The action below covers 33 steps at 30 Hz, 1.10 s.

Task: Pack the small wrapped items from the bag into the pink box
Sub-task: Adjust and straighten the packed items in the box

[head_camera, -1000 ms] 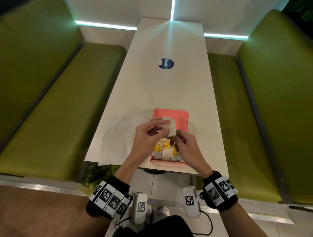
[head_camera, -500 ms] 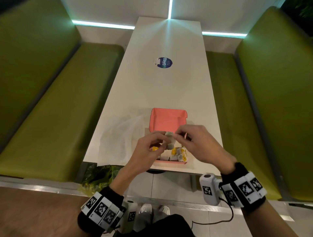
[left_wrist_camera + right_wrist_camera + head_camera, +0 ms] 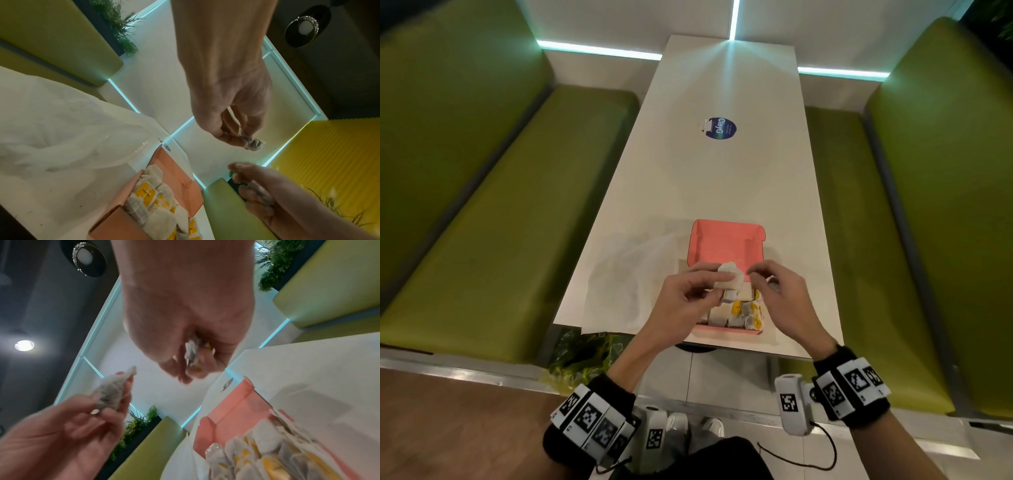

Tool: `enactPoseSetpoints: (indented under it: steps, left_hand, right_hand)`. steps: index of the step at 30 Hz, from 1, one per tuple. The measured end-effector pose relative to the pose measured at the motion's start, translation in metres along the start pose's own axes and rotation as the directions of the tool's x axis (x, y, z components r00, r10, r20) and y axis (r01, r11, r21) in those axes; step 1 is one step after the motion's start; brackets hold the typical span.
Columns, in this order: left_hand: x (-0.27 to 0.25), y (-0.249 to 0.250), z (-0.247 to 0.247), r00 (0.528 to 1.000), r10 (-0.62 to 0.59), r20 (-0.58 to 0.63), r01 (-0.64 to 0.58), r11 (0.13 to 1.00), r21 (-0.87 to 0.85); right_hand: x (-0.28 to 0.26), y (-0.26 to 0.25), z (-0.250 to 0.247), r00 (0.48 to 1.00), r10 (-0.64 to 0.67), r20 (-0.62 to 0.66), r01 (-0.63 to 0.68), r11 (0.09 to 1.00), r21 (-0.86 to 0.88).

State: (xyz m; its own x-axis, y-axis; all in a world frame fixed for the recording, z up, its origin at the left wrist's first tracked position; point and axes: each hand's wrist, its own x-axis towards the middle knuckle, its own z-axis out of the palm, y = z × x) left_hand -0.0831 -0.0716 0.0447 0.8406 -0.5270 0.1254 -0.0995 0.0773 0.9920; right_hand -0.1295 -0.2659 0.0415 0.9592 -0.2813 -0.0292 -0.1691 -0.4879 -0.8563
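Observation:
The open pink box [image 3: 722, 245] sits near the table's front edge, its near half filled with several white and yellow wrapped items [image 3: 739, 313]. Just above it my left hand [image 3: 714, 282] pinches a white wrapped item [image 3: 730, 278], which also shows as the white wrapped item [image 3: 112, 393] in the right wrist view. My right hand [image 3: 756, 277] is a little to its right, apart from it, fingers curled round a smaller white and yellow item [image 3: 192, 352]. The clear plastic bag [image 3: 633, 274] lies flat to the left of the box.
A round blue sticker [image 3: 717, 128] lies mid-table. Green benches [image 3: 482, 222] flank the white table [image 3: 722, 178] on both sides. A green leafy bag [image 3: 585, 353] hangs below the table's near left corner.
Both hands met on one item over the box half a second ago. They have now drawn apart, the left keeping the white item, the right a smaller one.

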Motion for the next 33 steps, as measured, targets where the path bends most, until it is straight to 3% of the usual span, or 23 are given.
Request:
enactPoseSetpoints:
  steps: [2,3,8,12,19,24,33]
  left_hand:
    - [0.001,-0.003,0.000,1.000,-0.015,-0.002,0.015,1.000,0.001]
    - [0.002,-0.005,-0.001,1.000,-0.021,0.000,0.021,1.000,0.004]
    - [0.006,-0.010,0.000,0.999,-0.005,0.041,0.005,1.000,0.020]
    - [0.009,-0.026,-0.005,1.000,-0.006,-0.001,0.006,0.998,0.068]
    - [0.004,-0.063,-0.006,0.988,-0.141,-0.068,0.152,0.968,0.201]
    - [-0.002,-0.081,-0.010,0.989,-0.132,0.069,0.086,0.884,0.460]
    - [-0.006,-0.087,0.009,0.947,-0.160,0.280,-0.124,0.619,0.775]
  right_hand:
    - [-0.009,-0.009,-0.005,0.991,-0.064,-0.120,0.074,0.994,0.083]
    - [-0.010,-0.015,-0.007,0.988,-0.102,-0.114,0.113,0.989,0.092]
    - [0.008,-0.028,-0.013,0.960,-0.150,0.236,0.157,0.987,-0.011]
    - [0.017,-0.028,-0.013,0.958,-0.164,0.234,0.172,0.985,-0.012]
    - [0.017,-0.012,-0.006,0.954,-0.114,0.276,0.162,0.974,-0.158]
    - [0.015,0.011,-0.005,0.936,0.001,0.352,0.158,0.892,-0.423]
    - [0.027,0.033,0.012,0.869,0.173,0.463,0.089,0.866,-0.492]
